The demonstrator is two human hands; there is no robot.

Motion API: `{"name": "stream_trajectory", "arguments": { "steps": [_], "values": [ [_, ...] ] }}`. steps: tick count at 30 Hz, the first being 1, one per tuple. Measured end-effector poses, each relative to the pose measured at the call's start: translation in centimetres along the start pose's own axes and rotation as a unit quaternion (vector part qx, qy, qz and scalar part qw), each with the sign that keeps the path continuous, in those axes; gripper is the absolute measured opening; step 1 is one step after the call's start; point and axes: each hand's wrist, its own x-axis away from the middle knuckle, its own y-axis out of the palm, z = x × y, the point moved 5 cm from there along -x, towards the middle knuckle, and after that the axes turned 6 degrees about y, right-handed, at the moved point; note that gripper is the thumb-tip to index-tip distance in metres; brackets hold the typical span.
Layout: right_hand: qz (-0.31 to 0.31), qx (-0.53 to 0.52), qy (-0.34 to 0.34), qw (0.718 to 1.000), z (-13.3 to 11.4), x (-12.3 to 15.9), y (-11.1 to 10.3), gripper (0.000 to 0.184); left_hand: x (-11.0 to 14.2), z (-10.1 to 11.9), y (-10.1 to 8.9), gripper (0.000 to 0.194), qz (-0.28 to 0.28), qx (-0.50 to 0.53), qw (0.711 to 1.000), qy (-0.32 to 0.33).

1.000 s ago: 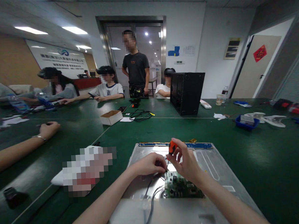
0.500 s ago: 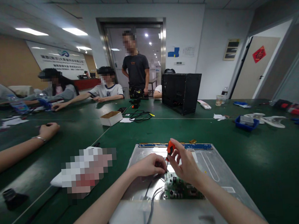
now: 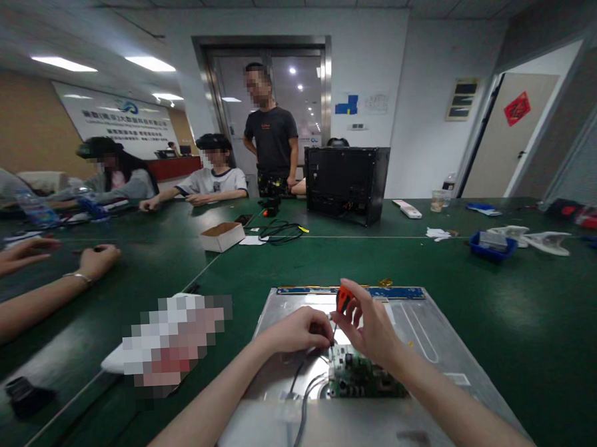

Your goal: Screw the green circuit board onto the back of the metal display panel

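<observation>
My right hand (image 3: pixel 374 329) grips a screwdriver with an orange and black handle (image 3: pixel 343 299), its thin shaft pointing down. The tip meets the upper left corner of a green circuit board (image 3: pixel 360 374), where fingers partly hide it. Beside that corner, the curled fingers of my left hand (image 3: pixel 301 331) press together close to the shaft; what they pinch, if anything, is hidden. Under both hands lies a flat silver metal panel (image 3: pixel 437 339) with a blue strip board (image 3: pixel 399 292) along its far edge. A grey cable (image 3: pixel 304 413) runs from the board toward me.
A black computer case (image 3: pixel 344 184) stands across the green table (image 3: pixel 251 269). Left of the panel lies a blurred white package (image 3: pixel 120 356); beyond are a small open box (image 3: pixel 222 237) and black cable (image 3: pixel 283 232). A blue tray (image 3: pixel 492 247) sits right. Co-workers' hands (image 3: pixel 98 262) rest left.
The computer case has shifted left and turned. Another co-worker's hand has appeared at the left edge, and a seated person's outstretched arm has drawn back. The screwdriver handle has tilted very slightly right.
</observation>
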Motion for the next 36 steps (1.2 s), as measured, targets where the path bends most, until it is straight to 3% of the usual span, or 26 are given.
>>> {"name": "stream_trajectory", "arguments": {
  "steps": [9, 19, 36],
  "values": [
    [-0.022, -0.027, 0.012, 0.999, -0.37, -0.05, -0.08, 0.061, 0.08, 0.54, 0.14, 0.007, -0.001, 0.020, 1.000, -0.018],
    [0.006, 0.006, -0.004, 1.000, -0.14, -0.03, -0.08, 0.053, 0.04, 0.30, -0.04, 0.008, 0.001, 0.009, 1.000, -0.013],
    [0.003, -0.007, 0.005, 1.000, -0.25, -0.11, -0.07, 0.056, 0.06, 0.62, 0.03, 0.008, 0.000, 0.001, 1.000, -0.011]
  ]
}}
